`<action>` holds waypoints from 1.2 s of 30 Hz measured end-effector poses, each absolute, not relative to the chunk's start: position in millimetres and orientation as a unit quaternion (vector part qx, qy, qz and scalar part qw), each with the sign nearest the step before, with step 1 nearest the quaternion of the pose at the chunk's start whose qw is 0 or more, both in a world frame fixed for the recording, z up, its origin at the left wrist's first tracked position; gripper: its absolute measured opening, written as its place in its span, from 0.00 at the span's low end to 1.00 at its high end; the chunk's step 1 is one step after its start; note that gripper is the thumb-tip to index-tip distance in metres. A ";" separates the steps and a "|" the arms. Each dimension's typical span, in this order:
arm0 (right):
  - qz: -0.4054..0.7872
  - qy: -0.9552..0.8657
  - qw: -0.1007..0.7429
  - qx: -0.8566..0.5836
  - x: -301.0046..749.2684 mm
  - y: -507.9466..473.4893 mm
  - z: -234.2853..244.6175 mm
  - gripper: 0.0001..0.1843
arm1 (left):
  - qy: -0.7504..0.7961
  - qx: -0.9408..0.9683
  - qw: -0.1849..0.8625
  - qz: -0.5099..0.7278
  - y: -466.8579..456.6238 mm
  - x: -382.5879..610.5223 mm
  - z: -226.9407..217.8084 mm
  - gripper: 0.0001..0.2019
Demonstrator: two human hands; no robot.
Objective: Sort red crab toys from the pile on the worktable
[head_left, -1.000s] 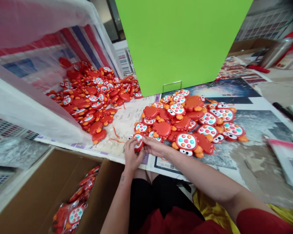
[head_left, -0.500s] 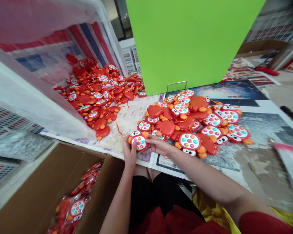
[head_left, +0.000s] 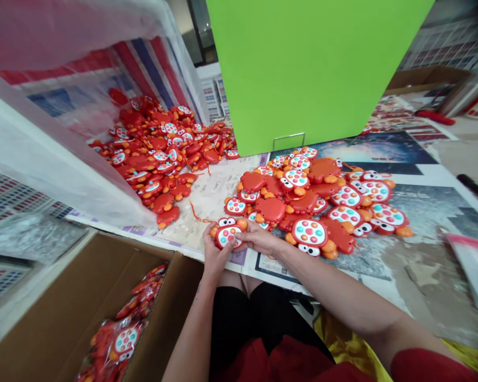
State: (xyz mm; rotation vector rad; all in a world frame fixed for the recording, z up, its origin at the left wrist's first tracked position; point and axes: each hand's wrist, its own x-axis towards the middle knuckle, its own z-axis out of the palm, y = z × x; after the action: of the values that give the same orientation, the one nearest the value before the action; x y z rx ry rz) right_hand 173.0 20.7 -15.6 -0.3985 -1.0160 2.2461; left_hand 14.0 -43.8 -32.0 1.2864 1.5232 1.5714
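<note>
Both my hands hold one red crab-shaped toy (head_left: pixel 228 234) with coloured buttons at the near edge of the table. My left hand (head_left: pixel 214 254) grips it from the left and below, fingers closed on it. My right hand (head_left: pixel 258 240) pinches its right side. Just beyond it lies a pile of the same crab toys (head_left: pixel 310 196), some face up, some face down. A thin orange string (head_left: pixel 197 218) trails left of the held toy.
A bigger heap of crab toys (head_left: pixel 159 148) spills from a striped plastic sack (head_left: pixel 63 101) at the left. A cardboard box (head_left: pixel 75 307) below left holds bagged crab toys (head_left: pixel 119 339). A green panel (head_left: pixel 310 69) stands behind the pile. Printed paper (head_left: pixel 422 212) covers the table.
The crab toy in my hands has turned face up and sits a little nearer me, its eyes now showing. The view shifted slightly to the right a second ago.
</note>
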 end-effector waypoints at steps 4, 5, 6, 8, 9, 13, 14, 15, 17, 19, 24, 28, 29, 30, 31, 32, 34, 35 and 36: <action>0.861 -0.379 0.307 -0.146 172.0 21.2 -17.9 0.28 | 0.557 0.489 0.292 0.604 -43.3 13.1 -35.9 0.38; 0.864 -0.377 0.301 -0.146 172.0 21.2 -18.5 0.27 | 0.552 0.489 0.293 0.609 -43.5 12.3 -36.2 0.34; 0.866 -0.377 0.295 -0.146 172.0 21.2 -18.9 0.25 | 0.549 0.485 0.294 0.614 -43.6 11.2 -36.5 0.30; 0.865 -0.385 0.289 -0.144 172.4 20.6 -18.0 0.24 | 0.552 0.471 0.296 0.622 -43.5 8.6 -37.3 0.24; 0.863 -0.393 0.286 -0.139 172.7 20.1 -16.7 0.24 | 0.555 0.464 0.297 0.624 -43.4 7.3 -37.9 0.23; 0.854 -0.421 0.277 -0.129 172.6 17.1 -11.4 0.30 | 0.552 0.454 0.299 0.632 -41.9 3.5 -39.1 0.21; 0.852 -0.422 0.278 -0.136 172.1 16.3 -11.4 0.31 | 0.552 0.452 0.297 0.634 -41.6 3.2 -38.7 0.21; 0.851 -0.420 0.282 -0.144 171.5 15.6 -12.1 0.30 | 0.553 0.451 0.294 0.636 -41.3 3.2 -38.0 0.21; 0.848 -0.414 0.291 -0.155 170.3 15.1 -14.9 0.29 | 0.557 0.448 0.288 0.637 -41.3 3.7 -35.8 0.21; 0.850 -0.406 0.298 -0.156 170.5 16.5 -17.1 0.29 | 0.558 0.443 0.282 0.643 -41.8 4.5 -33.2 0.22; 0.843 -0.330 0.416 -0.088 180.8 27.6 -10.3 0.28 | 0.513 0.419 0.345 0.665 -45.0 7.8 -29.7 0.28; 0.853 -0.363 0.370 -0.060 184.0 30.0 -9.5 0.36 | 0.533 0.433 0.358 0.632 -41.5 9.3 -28.2 0.27; 0.858 -0.389 0.328 -0.071 182.4 28.8 -12.0 0.36 | 0.549 0.444 0.356 0.612 -37.8 7.0 -26.1 0.26; 0.859 -0.413 0.291 -0.085 180.3 27.3 -14.9 0.35 | 0.568 0.460 0.350 0.586 -32.4 2.7 -22.7 0.25; 0.857 -0.430 0.266 -0.099 177.9 25.9 -17.9 0.33 | 0.588 0.483 0.337 0.554 -25.7 -3.8 -17.8 0.23; 0.855 -0.439 0.253 -0.110 175.8 24.7 -20.5 0.31 | 0.609 0.511 0.315 0.518 -17.8 -12.5 -11.4 0.21; 0.855 -0.437 0.252 -0.124 173.2 23.3 -23.2 0.29 | 0.660 0.567 0.233 0.434 -0.5 -35.6 4.8 0.18; 0.856 -0.432 0.255 -0.127 172.9 23.1 -23.3 0.29 | 0.692 0.585 0.178 0.385 7.9 -49.0 13.5 0.19; 0.856 -0.429 0.256 -0.130 173.1 23.1 -22.6 0.29 | 0.729 0.590 0.121 0.326 15.5 -63.0 21.7 0.22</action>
State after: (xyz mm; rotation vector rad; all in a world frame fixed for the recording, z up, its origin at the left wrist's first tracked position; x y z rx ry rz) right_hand 173.1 23.1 -22.6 -0.3516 -1.1649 2.3235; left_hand -63.0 15.5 21.7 1.7215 2.1293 0.9508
